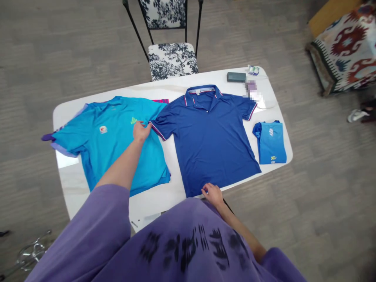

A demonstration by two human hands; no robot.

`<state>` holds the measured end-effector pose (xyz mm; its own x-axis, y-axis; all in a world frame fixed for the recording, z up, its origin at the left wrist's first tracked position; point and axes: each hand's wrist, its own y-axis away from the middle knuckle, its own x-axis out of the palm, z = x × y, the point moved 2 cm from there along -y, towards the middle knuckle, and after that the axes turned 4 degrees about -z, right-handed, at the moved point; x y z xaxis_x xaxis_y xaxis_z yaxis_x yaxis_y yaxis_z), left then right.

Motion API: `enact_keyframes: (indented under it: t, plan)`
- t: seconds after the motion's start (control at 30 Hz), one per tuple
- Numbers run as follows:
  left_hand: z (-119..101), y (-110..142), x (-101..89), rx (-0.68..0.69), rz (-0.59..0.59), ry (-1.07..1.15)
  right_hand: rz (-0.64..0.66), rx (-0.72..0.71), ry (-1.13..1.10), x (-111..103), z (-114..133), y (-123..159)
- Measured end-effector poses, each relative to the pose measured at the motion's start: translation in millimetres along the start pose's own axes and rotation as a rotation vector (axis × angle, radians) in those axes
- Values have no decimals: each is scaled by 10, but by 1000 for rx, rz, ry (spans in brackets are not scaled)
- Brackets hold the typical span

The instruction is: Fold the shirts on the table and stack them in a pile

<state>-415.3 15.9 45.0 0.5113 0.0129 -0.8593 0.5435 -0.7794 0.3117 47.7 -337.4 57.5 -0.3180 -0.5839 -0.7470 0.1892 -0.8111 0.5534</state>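
A dark blue polo shirt (214, 137) with red-and-white trim lies spread face up on the white table, collar toward the far edge. My left hand (141, 131) is closed on the cuff of its left-side sleeve, pinching the trimmed edge. Under that arm lies a bright turquoise T-shirt (117, 137), flat, with other garments showing at its edges. At the polo shirt's bottom hem rests my right hand (213, 194), its fingers loosely bent and apart, with no cloth visibly gripped.
A folded blue shirt (272, 143) sits at the right end of the white table (72, 196). Near the far right corner are a dark case (236, 77) and a small packet (253, 70). A patterned chair (173, 60) stands beyond the far edge.
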Motion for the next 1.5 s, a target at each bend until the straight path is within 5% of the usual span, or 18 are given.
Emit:
enact_keyframes:
  t: [0.17, 0.37, 0.57, 1.0, 1.33, 1.5]
  plan:
    - [195, -267, 189, 1, 67, -11, 48, 27, 41, 476, 738, -59]
    - [261, -285, 279, 59, 97, 29, 33, 109, 80, 739, 944, 8]
    - [183, -253, 309, 41, 106, 69, -4, 146, 71, 871, 967, 122]
    - [227, -40, 53, 176, 1, 201, -48, 117, -54, 928, 902, 377]
    - [467, 295, -132, 9, 3, 440, -40, -30, -349, 884, 598, 801]
    - [91, 294, -195, 1, 53, 610, -130, -67, -536, 675, 271, 918]
